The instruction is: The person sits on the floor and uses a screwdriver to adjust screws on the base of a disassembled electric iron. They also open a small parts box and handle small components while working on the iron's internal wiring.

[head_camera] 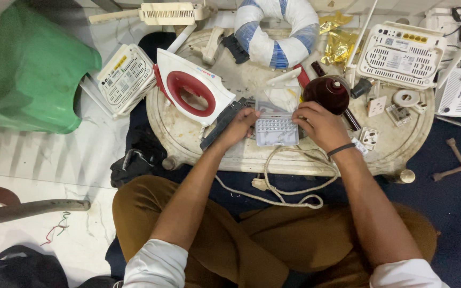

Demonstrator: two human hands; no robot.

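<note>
Head view, looking straight down on a low white table, and both hands are at its centre on a small clear plastic parts box. Left hand is curled against the box's nine o'clock edge, fingers bent and touching it; whether they are truly clamping it I cannot tell. Right hand sits at the three o'clock edge, fingers folded down at the box's corner, a dark band on the wrist. Nothing else shows in either palm.

Around them: a red-and-white clothes iron lies at ten o'clock from the box, its cream cord looping off the table's near edge at six o'clock. A dark maroon domed piece stands just beside the right hand at one o'clock. At twelve o'clock rests a blue-and-white ring cushion, and a white router lies upturned at two o'clock.

My judgement: that box holds small bits, so it should be kept flat, steadied from both sides, and opened gently so nothing spills. That loose cord by the knees could snag a wrist.
</note>
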